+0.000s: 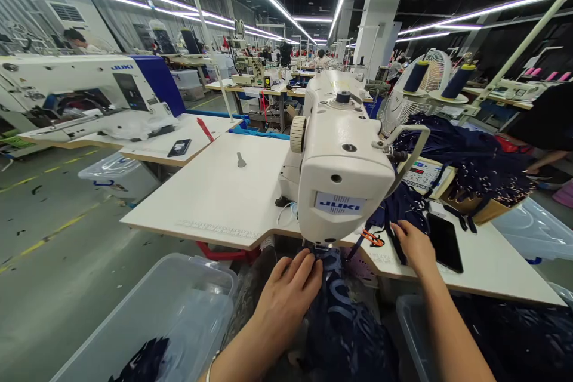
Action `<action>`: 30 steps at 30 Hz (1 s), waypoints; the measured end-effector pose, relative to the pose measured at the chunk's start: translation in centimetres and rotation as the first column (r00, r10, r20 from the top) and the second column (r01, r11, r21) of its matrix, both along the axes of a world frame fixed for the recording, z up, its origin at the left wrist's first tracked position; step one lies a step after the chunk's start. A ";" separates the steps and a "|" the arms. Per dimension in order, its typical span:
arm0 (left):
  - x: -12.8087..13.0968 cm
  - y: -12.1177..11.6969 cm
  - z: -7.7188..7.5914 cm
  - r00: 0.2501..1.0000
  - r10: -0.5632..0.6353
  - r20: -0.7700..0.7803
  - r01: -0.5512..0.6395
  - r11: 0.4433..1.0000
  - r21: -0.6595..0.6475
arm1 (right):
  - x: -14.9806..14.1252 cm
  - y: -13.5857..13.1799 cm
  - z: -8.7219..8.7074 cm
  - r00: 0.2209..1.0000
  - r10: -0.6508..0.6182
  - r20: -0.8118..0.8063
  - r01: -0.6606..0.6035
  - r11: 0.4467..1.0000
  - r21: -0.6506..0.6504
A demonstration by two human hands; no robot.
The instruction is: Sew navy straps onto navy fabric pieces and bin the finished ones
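Observation:
My left hand (290, 280) is at the front of a white JUKI sewing machine (344, 161), its bent fingers closed on a navy patterned garment (342, 292) just below the needle area. The garment hangs down over my lap. Over on the tabletop to the right, my right hand (416, 245) has its fingers closed on navy fabric strips (405, 209). Orange-handled thread snips (373, 237) lie left of that hand. A black phone (445, 243) lies just right of it. The fingertips of both hands are partly hidden by cloth or the machine.
A clear plastic bin (179, 286) with dark cloth stands at lower left, another bin (412, 328) at lower right. Navy garments (474, 161) are heaped by a control box (425, 173). A second machine (76, 89) stands left; a person (546, 125) is at far right.

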State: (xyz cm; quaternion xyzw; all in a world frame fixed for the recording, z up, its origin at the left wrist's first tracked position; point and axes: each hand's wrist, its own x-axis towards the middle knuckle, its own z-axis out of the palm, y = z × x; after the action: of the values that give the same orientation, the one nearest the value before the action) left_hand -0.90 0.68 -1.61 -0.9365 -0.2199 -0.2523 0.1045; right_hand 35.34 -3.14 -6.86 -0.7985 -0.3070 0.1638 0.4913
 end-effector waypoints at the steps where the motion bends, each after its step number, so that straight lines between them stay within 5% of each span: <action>1: -0.1 0.1 0.2 0.999 -0.033 -0.006 0.033 0.999 -0.007 | 0.0 -0.8 0.4 0.998 0.009 -0.066 -0.007 0.999 0.034; 5: -0.6 0.0 1.2 0.982 -0.149 -0.115 0.142 0.988 -0.064 | -2.3 -3.3 1.5 0.936 0.118 -0.332 -0.038 0.971 0.237; 8: -1.1 -0.5 1.7 0.966 -0.145 -0.214 0.113 0.982 -0.154 | -6.4 -3.7 2.2 0.847 0.239 -0.474 -0.071 0.936 0.345; 12: -0.6 -1.3 2.1 0.958 -0.140 -0.250 0.064 0.956 -0.287 | -12.1 -2.6 3.4 0.474 0.423 -0.772 -0.127 0.901 0.416; 14: 0.3 -1.4 2.0 0.982 -0.062 -0.176 0.009 0.958 -0.287 | -13.8 -1.7 4.1 0.377 0.458 -0.805 -0.147 0.887 0.437; 17: 1.9 -1.2 1.7 0.993 0.027 -0.118 -0.054 0.971 -0.232 | -15.0 -0.3 4.8 0.481 0.477 -0.735 -0.153 0.872 0.466; 21: 2.2 -1.2 1.9 0.988 -0.084 -0.133 0.052 0.972 -0.231 | -15.2 1.0 4.9 0.681 0.522 -0.513 -0.263 0.829 0.494; 26: 0.8 -1.2 1.9 0.982 -0.184 -0.047 0.158 0.930 -0.332 | -15.0 1.6 4.2 0.700 0.595 -0.394 -0.350 0.767 0.538; 30: 0.0 -0.9 0.8 0.976 -0.126 0.175 0.189 0.893 -0.408 | -15.4 1.7 3.1 0.681 0.612 -0.401 -0.341 0.750 0.566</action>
State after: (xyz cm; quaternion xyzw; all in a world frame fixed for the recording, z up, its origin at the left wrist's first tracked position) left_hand -0.87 -0.20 -0.79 -0.9309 -0.1995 -0.2733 -0.1375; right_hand 19.96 -1.49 -3.77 -0.4651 -0.3794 0.4425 0.6663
